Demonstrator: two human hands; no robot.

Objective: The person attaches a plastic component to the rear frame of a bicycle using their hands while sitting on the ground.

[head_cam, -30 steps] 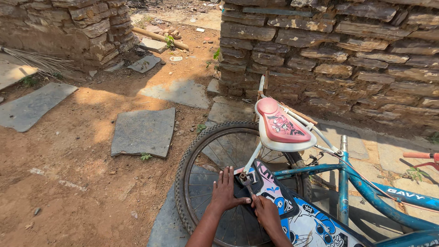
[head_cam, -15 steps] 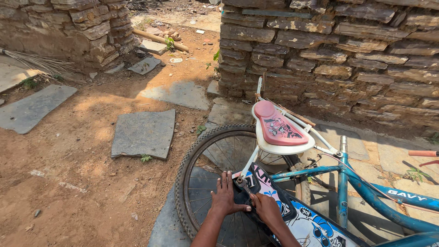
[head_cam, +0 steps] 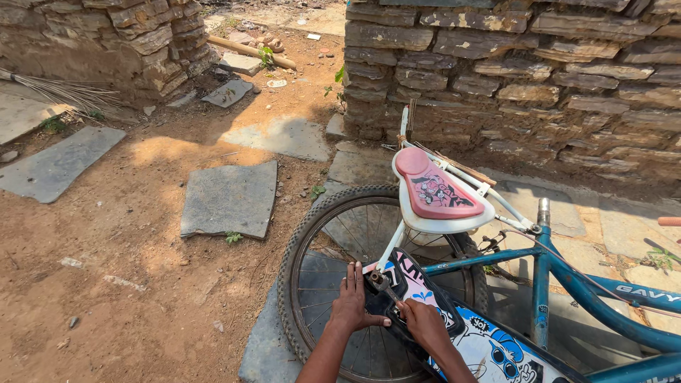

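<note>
We see a small dark metal tool (head_cam: 381, 284), slim and hard-edged, lying against the glossy printed chain guard (head_cam: 482, 340) of a blue bicycle (head_cam: 567, 284), at the hub of the rear wheel (head_cam: 312, 234). The wheel has a knobby black rubber tyre and thin wire spokes. Our left hand (head_cam: 351, 305) lies flat with its fingers (head_cam: 352, 273) spread wide on the guard and the tool's end. Our right hand (head_cam: 424, 323) has its fingers curled narrow around the tool's lower part, pressing on the guard. Above sits a pink padded seat (head_cam: 436, 190) on a white plastic base. The bicycle rests on flat grey stone slabs (head_cam: 230, 198) set in dusty red earth (head_cam: 128, 284), beside a rough dry-stacked stone wall (head_cam: 539, 71).
</note>
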